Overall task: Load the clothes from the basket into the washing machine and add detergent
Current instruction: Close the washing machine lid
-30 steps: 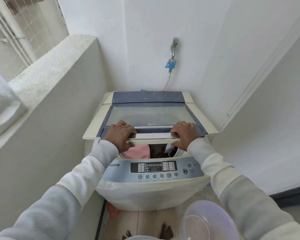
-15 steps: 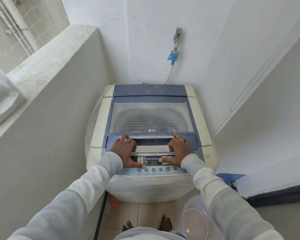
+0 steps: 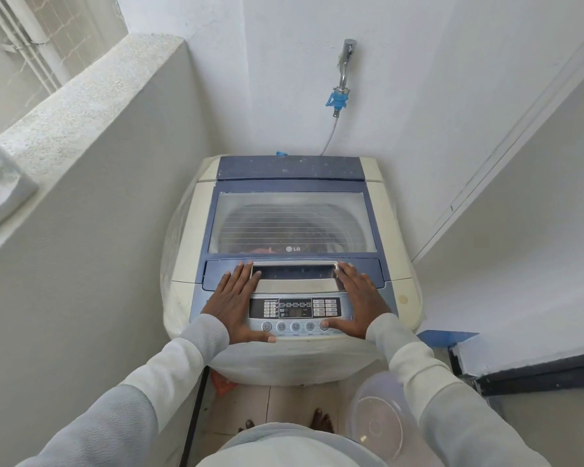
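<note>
From the head camera: two hands down flat, left hand (image 3: 235, 305) and right hand (image 3: 358, 301), fingers straight and gripping nothing, pressing the front of the closed lid (image 3: 290, 224) on the one LG washing machine (image 3: 398, 230). Between them sits one control panel (image 3: 295, 308), and clothes (image 3: 260, 250) show dimly through the window just past the fingertips. One clear plastic tub (image 3: 375, 419) stands on the floor below the right wrist.

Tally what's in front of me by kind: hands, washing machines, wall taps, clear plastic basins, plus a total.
Hands: 2, left hand and right hand
Washing machine: 1
Wall tap: 1
Clear plastic basin: 1
Total: 5
</note>
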